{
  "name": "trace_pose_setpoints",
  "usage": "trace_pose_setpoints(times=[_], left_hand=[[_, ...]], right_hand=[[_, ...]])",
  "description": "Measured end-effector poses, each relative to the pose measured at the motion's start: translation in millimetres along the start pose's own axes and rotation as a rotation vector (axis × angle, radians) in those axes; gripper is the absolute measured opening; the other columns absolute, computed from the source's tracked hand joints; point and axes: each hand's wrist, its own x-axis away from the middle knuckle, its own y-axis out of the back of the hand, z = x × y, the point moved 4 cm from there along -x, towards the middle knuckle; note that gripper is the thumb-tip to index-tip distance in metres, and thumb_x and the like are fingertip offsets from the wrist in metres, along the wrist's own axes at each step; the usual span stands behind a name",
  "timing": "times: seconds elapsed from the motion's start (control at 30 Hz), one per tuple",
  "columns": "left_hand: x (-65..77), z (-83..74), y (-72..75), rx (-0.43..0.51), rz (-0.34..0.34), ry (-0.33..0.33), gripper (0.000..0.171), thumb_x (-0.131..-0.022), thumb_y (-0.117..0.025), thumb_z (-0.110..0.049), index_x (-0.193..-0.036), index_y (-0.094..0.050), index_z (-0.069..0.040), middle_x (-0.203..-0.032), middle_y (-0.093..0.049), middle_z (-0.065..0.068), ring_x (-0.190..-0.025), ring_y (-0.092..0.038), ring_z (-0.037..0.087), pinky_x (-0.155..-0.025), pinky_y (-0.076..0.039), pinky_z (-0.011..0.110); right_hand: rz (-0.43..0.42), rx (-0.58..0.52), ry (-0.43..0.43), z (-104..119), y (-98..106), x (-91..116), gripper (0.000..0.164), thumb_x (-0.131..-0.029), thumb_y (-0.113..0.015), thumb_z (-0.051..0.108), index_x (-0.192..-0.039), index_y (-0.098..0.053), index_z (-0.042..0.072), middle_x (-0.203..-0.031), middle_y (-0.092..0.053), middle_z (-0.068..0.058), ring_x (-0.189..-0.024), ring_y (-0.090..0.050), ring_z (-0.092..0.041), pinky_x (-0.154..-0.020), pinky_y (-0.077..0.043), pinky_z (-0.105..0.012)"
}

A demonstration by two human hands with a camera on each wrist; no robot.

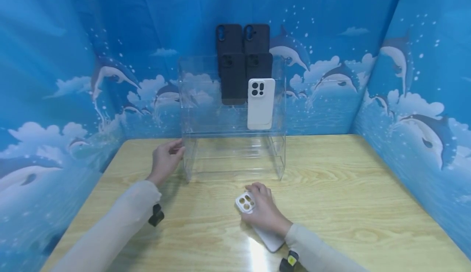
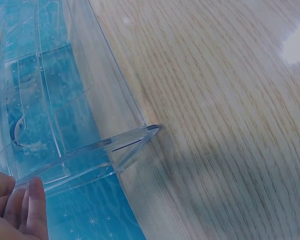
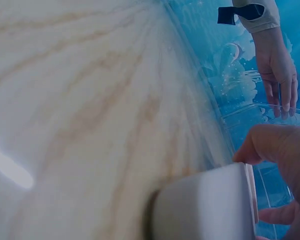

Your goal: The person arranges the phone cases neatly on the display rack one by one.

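Observation:
My right hand grips a white phone case with large camera cut-outs, thumb and fingers at its long edges. The case is over the table in front of the stand, partly hidden under the hand. In the right wrist view, the white case appears blurred and close up. My left hand is at the left side of a clear tiered display stand. In the left wrist view, its thumb and fingers pinch the stand's clear side edge.
Several black phone cases stand on the upper right tiers, with another white phone case in front of them. Blue dolphin-print curtains enclose the wood-grain table behind and at the sides.

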Motion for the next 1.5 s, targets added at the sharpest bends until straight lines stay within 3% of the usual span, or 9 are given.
trace_pose_setpoints(times=[0.23,0.33,0.73,1.0,1.23,1.5], left_hand=[[0.5,-1.0,-0.9,0.003,0.001,-0.007,0.04,-0.097,-0.058,-0.014,-0.136,-0.052,-0.005,-0.127,-0.061,0.016,-0.106,-0.064,0.03,-0.079,-0.06,0.032],[0.5,-0.9,-1.0,0.006,0.002,0.0,0.04,-0.097,-0.058,-0.014,-0.136,-0.052,-0.006,-0.127,-0.061,0.016,-0.106,-0.064,0.03,-0.079,-0.06,0.031],[-0.8,-0.7,-2.9,0.015,-0.011,-0.024,0.04,-0.096,-0.058,-0.013,-0.134,-0.053,-0.002,-0.124,-0.062,0.019,-0.105,-0.064,0.032,-0.078,-0.06,0.03],[-0.1,-1.6,-1.2,0.004,-0.011,-0.021,0.04,-0.097,-0.057,-0.014,-0.135,-0.053,-0.003,-0.126,-0.061,0.018,-0.104,-0.065,0.032,-0.079,-0.06,0.034],[0.3,-0.7,1.6,0.006,-0.017,-0.037,0.04,-0.096,-0.058,-0.013,-0.134,-0.053,-0.001,-0.126,-0.061,0.019,-0.105,-0.064,0.033,-0.08,-0.06,0.034],[0.0,-0.6,0.8,0.016,0.0,-0.023,0.041,-0.097,-0.057,-0.014,-0.136,-0.051,-0.002,-0.127,-0.061,0.018,-0.107,-0.063,0.032,-0.08,-0.06,0.034]], right_hand=[[0.044,-0.006,0.015,7.0,16.3,0.2,0.091,-0.064,-0.081,0.019,-0.143,-0.039,0.002,-0.135,-0.046,-0.018,-0.094,-0.046,-0.022,-0.063,-0.051,-0.025],[0.032,0.011,0.04,13.4,26.3,-1.1,0.089,-0.062,-0.08,0.015,-0.141,-0.042,0.002,-0.135,-0.046,-0.02,-0.097,-0.048,-0.023,-0.066,-0.052,-0.027],[-0.067,-0.059,0.071,47.9,63.4,-12.7,0.081,-0.066,-0.078,0.014,-0.14,-0.045,0.006,-0.137,-0.043,-0.017,-0.103,-0.053,-0.027,-0.08,-0.057,-0.04],[-0.156,-0.105,0.128,72.5,76.7,-30.4,0.079,-0.069,-0.078,0.016,-0.14,-0.044,0.008,-0.134,-0.043,-0.015,-0.103,-0.052,-0.028,-0.082,-0.055,-0.044],[-0.235,-0.077,0.201,93.4,85.0,-49.3,0.079,-0.069,-0.076,0.017,-0.14,-0.043,0.009,-0.135,-0.039,-0.012,-0.107,-0.048,-0.026,-0.086,-0.052,-0.042],[-0.278,-0.107,0.166,123.3,101.9,-71.4,0.081,-0.071,-0.076,0.018,-0.142,-0.039,0.009,-0.138,-0.035,-0.014,-0.101,-0.05,-0.025,-0.081,-0.056,-0.041]])
